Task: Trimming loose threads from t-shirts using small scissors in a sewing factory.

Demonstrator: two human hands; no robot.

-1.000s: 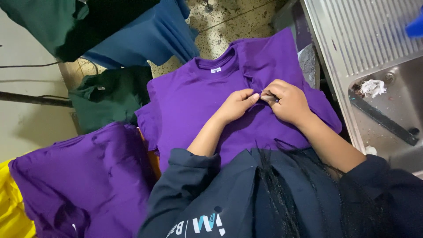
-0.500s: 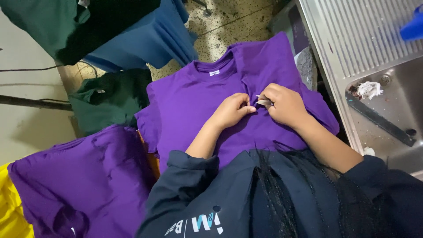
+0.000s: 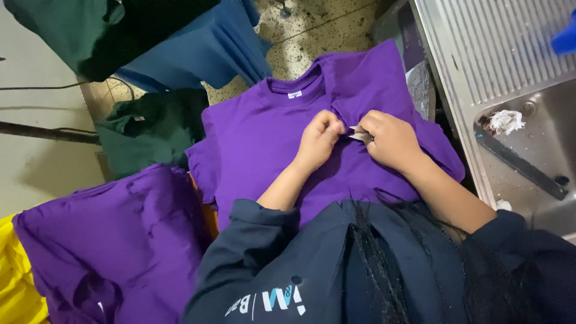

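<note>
- While you lean over it, the purple shirt (image 3: 270, 144) lies flat before you, collar away from you, on a stack of purple cloth.
- Beside it on your left sits a purple pile (image 3: 108, 240); green shirts (image 3: 150, 126) lie beyond.
- Your left hand (image 3: 318, 141) pinches the shirt's fabric, grip closed.
- Your right hand (image 3: 390, 141) is closed on a small pale tag (image 3: 360, 135), touching the left.

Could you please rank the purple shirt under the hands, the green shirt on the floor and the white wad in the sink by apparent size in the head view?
1. purple shirt, largest.
2. green shirt, though it lies farther away and partly covered.
3. white wad, clearly smallest.
</note>
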